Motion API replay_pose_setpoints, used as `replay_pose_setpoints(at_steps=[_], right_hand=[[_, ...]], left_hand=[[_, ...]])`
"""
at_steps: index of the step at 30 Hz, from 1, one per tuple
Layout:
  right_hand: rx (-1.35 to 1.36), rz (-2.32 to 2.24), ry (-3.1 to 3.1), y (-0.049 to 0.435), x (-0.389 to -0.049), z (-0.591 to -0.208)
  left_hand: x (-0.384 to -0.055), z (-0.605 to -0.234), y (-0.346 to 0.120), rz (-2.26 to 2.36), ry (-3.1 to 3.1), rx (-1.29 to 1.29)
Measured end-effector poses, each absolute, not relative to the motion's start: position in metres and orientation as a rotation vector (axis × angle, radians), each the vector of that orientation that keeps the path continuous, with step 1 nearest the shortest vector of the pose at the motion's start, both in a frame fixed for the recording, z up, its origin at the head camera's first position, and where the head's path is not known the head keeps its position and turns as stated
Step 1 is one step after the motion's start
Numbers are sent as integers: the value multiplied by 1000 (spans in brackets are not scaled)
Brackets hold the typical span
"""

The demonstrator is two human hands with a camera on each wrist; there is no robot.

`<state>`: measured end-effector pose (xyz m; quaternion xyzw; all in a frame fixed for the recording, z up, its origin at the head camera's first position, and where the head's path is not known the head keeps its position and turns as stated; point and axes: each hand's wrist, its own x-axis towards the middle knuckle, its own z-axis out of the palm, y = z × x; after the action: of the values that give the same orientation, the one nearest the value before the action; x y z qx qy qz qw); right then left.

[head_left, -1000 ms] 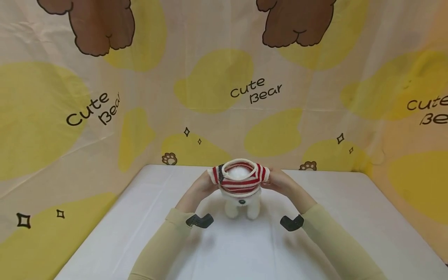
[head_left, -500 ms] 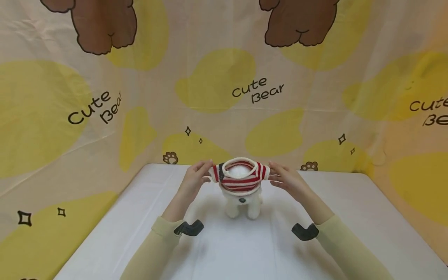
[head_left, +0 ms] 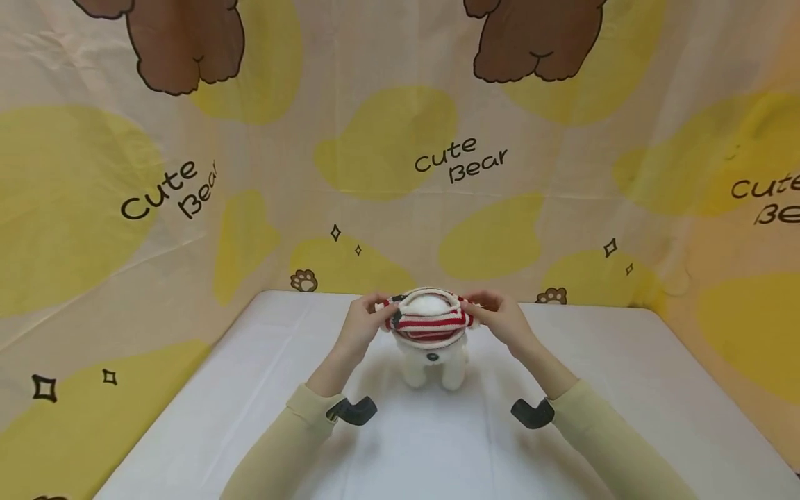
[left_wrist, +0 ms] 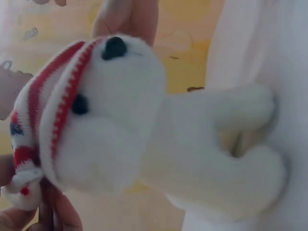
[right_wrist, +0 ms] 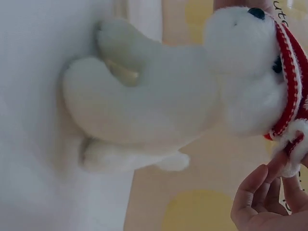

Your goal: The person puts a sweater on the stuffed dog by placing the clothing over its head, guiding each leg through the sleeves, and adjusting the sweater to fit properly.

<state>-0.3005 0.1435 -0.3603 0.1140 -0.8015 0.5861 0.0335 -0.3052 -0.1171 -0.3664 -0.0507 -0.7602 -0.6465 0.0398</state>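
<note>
A white plush dog [head_left: 453, 375] stands on its legs on the table. Around the top of its head sits a small knitted sweater [head_left: 431, 323] with red and white stripes, its neck opening facing up and white fur showing through. In both wrist views the sweater's hem crosses the head close to the dark eyes, leaving the black nose [left_wrist: 114, 48] and body bare. My left hand [head_left: 361, 328] pinches the sweater at its left sleeve, thumb in front. On the other side my right hand [head_left: 506, 325] pinches the right sleeve [right_wrist: 293, 144] the same way.
The white table [head_left: 425, 451] stretches out below and beside the dog. Behind it and along both sides hangs a printed cloth [head_left: 387, 146] with bears and lettering. Black curved pieces [head_left: 359, 411] are worn at both wrists.
Half a second ago both hands were spread outward with looser fingers at the sleeve ends. Now they have come inward, thumbs over the sweater, and its neck opening looks lower. The dog stays put.
</note>
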Motion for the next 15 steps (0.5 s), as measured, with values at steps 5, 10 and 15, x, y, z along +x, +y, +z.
replay_pose_setpoints(at_steps=[5,10,15], right_hand=[[317,1698,-2461,142,-298,-361],[492,1510,-2260,136,-293,-343],[793,1246,-2131,122,-292,-331]], left_hand=[[-304,-368,-119,-1849,-2286,-177],[-297,-350,-115,-1466,-2047,-522],[-290,-335,-103,-1206,-2055,-808]])
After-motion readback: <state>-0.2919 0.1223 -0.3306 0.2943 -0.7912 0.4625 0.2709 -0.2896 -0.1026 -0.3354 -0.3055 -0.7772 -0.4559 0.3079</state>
